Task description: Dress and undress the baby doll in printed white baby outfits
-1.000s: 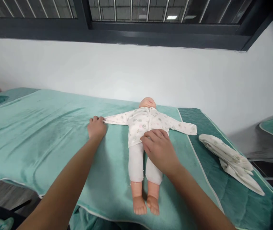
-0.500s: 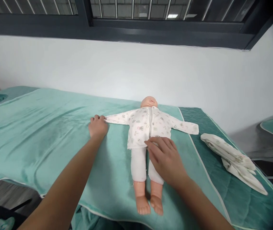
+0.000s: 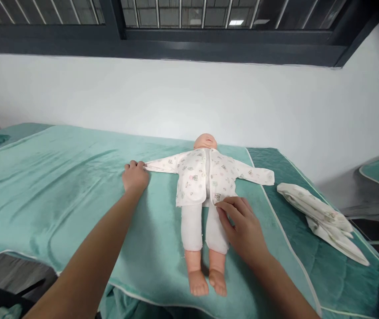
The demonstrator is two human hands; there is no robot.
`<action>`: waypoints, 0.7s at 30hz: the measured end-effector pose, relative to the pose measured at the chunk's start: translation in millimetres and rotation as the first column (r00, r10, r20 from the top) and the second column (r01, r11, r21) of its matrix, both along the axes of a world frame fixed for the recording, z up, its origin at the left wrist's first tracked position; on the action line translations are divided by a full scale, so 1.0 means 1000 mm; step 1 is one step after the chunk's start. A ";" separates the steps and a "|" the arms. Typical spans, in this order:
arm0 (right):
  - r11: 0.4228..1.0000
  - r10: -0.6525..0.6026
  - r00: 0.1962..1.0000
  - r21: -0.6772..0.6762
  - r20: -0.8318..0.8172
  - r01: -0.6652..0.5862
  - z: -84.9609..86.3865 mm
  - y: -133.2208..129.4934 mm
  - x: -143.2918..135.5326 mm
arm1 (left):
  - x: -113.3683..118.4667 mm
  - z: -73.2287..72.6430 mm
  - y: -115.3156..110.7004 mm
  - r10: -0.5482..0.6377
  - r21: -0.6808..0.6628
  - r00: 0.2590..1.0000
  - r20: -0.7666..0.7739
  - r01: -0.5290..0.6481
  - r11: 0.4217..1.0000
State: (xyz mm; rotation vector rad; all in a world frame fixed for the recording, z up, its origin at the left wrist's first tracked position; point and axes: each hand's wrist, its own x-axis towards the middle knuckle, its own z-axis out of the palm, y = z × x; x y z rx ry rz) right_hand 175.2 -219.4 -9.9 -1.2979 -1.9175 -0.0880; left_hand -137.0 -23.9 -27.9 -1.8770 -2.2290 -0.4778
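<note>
A baby doll [image 3: 206, 141] lies on its back on the light green sheet, its white legs and bare feet pointing toward me. It wears a white patterned baby jacket [image 3: 192, 179] whose sleeves spread out to both sides; the front edges lie slightly apart. With closed fingers my left hand [image 3: 135, 178] grips the cuff of the left-hand sleeve. My right hand [image 3: 242, 226] pinches the lower front corner of the jacket's right-hand panel, above the doll's leg. The other sleeve [image 3: 257, 176] lies flat on the bed.
A folded white patterned garment [image 3: 322, 217] lies on the darker green mattress cover [image 3: 304, 248] at the right. The light green sheet [image 3: 59, 186] stretches across the bed. Behind it rise a white wall [image 3: 176, 97] and a dark window frame [image 3: 209, 46] with bars.
My right hand has moved slightly right and toward me, drawing the jacket's front edge sideways so the gap between the panels is wider. My left hand stays at the cuff.
</note>
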 end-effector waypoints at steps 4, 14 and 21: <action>1.000 0.012 0.999 -0.007 -0.034 -0.012 0.001 -0.002 0.001 | -0.001 -0.001 0.000 -0.007 0.007 1.000 0.002 0.006 1.000; 0.995 -0.078 0.977 -0.077 -0.199 0.063 -0.016 -0.007 0.005 | -0.001 0.000 0.000 -0.013 0.015 1.000 0.003 0.013 1.000; 0.975 -0.114 0.947 -0.217 -0.300 0.048 -0.036 -0.024 0.006 | -0.001 0.000 0.000 -0.019 0.008 1.000 0.010 0.018 1.000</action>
